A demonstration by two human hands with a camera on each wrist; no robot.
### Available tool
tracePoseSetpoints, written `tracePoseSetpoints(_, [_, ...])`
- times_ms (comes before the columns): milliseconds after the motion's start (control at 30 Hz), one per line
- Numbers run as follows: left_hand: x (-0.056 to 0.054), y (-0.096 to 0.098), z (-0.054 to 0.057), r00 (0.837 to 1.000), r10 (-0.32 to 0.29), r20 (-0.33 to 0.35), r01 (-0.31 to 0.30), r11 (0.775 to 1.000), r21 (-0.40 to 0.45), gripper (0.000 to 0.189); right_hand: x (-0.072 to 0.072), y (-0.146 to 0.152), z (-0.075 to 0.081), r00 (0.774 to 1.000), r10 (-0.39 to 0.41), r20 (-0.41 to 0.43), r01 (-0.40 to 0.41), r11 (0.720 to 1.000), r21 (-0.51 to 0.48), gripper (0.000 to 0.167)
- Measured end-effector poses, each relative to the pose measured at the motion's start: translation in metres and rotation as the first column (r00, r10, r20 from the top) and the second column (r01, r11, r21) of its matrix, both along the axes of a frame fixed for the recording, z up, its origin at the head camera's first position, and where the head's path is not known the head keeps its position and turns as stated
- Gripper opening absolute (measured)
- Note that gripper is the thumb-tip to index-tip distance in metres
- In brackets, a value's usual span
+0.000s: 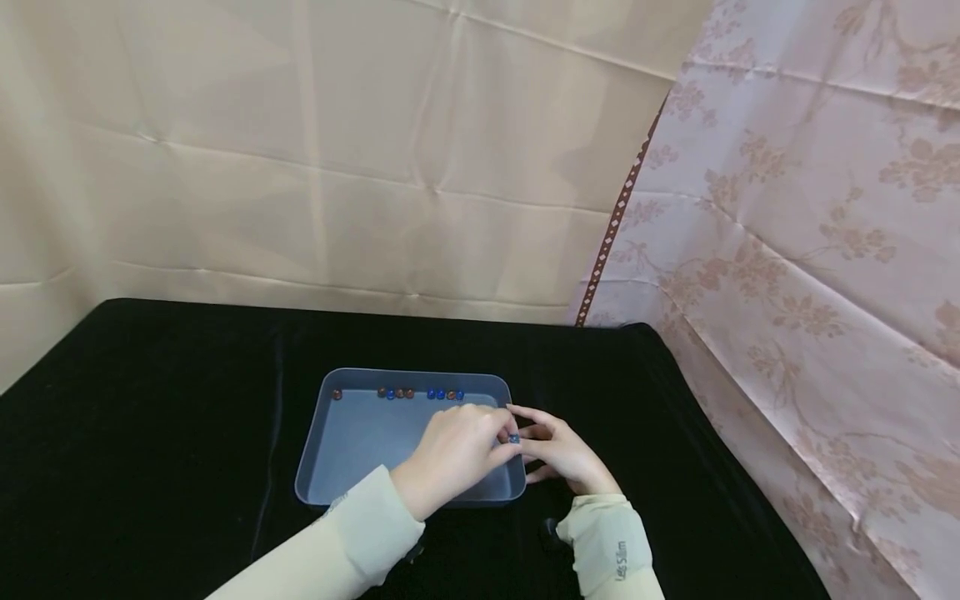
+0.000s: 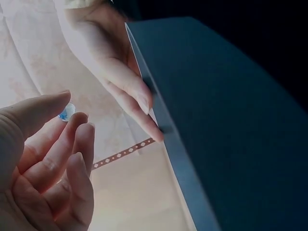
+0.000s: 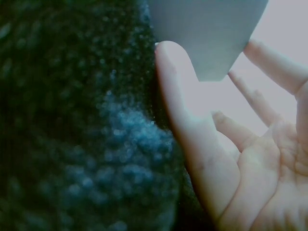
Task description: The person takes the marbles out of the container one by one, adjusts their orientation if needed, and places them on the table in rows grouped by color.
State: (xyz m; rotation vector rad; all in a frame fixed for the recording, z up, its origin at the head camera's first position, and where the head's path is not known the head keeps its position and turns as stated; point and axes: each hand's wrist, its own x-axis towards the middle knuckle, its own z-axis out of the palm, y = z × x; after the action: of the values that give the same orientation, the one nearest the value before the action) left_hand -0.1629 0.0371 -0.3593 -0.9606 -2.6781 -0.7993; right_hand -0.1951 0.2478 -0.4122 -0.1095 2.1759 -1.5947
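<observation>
A blue-grey tray (image 1: 360,450) lies on the black cloth. My left hand (image 1: 461,450) reaches over its right side and pinches a clear marble with blue in it (image 2: 68,112) between thumb and fingertips. In the left wrist view, the left hand (image 2: 45,163) shows its other fingers loosely curled. My right hand (image 1: 566,454) is at the tray's right wall, with spread, fairly straight fingers touching the outside. The right wrist view shows that hand's thumb (image 3: 178,86) along one side of the tray's corner and fingertips at the other.
Several brown and blue marbles (image 1: 441,394) line the tray's back wall, in two short rows with a single brown marble (image 1: 337,394) at the back left corner. Black cloth (image 1: 187,433) covers the table. Pale curtains (image 1: 337,167) hang behind and to the right.
</observation>
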Motion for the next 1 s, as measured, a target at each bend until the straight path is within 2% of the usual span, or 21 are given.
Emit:
tracePoseSetpoints(233, [0.010, -0.002, -0.004, 1.000, -0.017, 0.016, 0.016, 1.000, 0.015, 0.016, 0.000, -0.001, 0.003, 1.000, 0.001, 0.008, -0.001, 1.000, 0.023, 0.061])
tracePoseSetpoints(500, [0.022, -0.007, -0.012, 0.997, -0.047, 0.065, 0.041, 0.995, 0.092, 0.017, 0.001, -0.002, 0.003, 1.000, -0.013, -0.001, 0.013, 1.000, 0.028, 0.061])
tracePoseSetpoints(700, [0.029, -0.012, -0.011, 0.995, -0.061, 0.074, 0.051, 0.991, 0.125, 0.013, 0.001, -0.002, 0.003, 1.000, -0.028, 0.001, 0.028, 0.999, 0.042, 0.061])
tracePoseSetpoints(1000, [0.041, -0.021, -0.007, 0.993, -0.079, 0.090, 0.068, 0.990, 0.125, 0.009, 0.001, -0.004, 0.002, 0.999, -0.034, 0.014, 0.034, 0.999, 0.036, 0.061])
